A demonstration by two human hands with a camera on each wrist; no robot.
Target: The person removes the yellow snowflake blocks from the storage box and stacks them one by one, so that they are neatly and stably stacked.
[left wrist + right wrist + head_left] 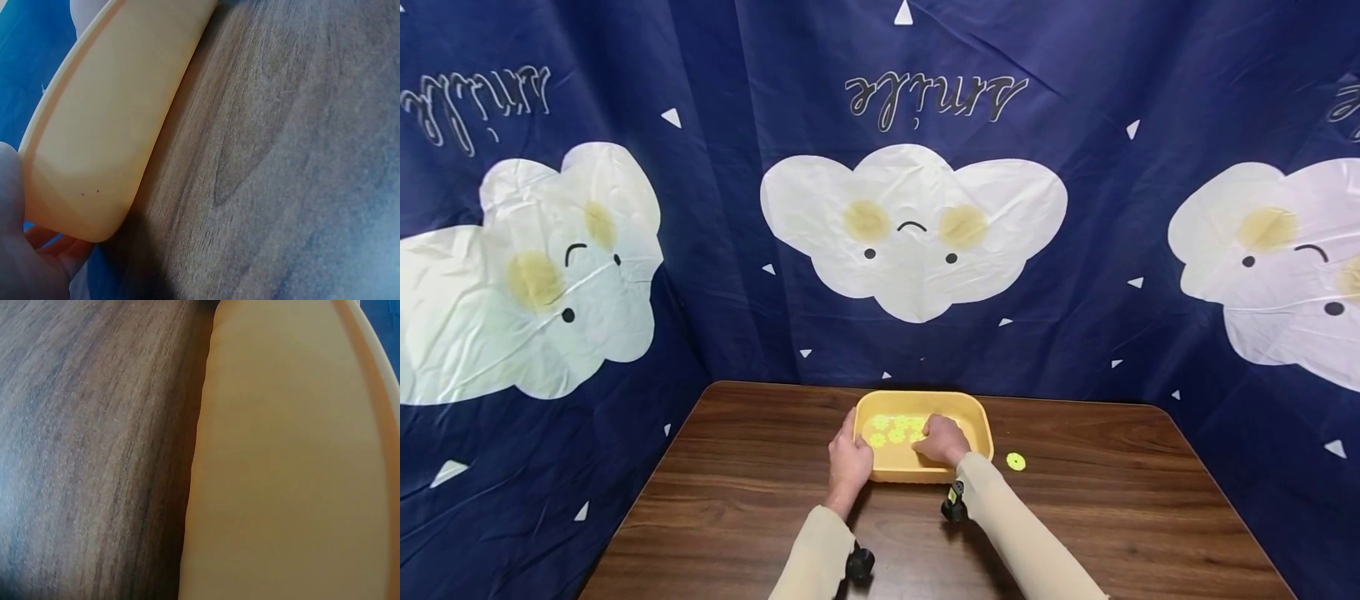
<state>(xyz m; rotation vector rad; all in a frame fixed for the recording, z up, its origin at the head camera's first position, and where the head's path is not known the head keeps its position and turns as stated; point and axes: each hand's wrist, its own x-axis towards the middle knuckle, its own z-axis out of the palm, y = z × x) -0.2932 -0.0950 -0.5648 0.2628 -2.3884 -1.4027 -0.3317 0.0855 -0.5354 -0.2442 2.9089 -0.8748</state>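
Observation:
A yellow plastic bin (pixel 925 475) sits at the far edge of the wooden table, with several bright yellow-green flower-shaped pieces (pixel 897 436) on the left part of its floor. My left hand (pixel 850 458) grips the bin's left end, the thumb by the rim; the left wrist view shows fingers (pixel 65 253) around the corner of the bin (pixel 106 125). Inside the bin is my right hand (pixel 943 440), fingers bent and tips beside the flower pieces. Whether it pinches one is hidden. The right wrist view shows only the bin's outer wall (pixel 287 456) and table, not the hand.
One loose flower-shaped piece (pixel 1016 462) lies on the wooden table (pixel 1112 500), just right of the bin. A dark blue curtain (pixel 917 358) with white clouds hangs behind the table and along both sides.

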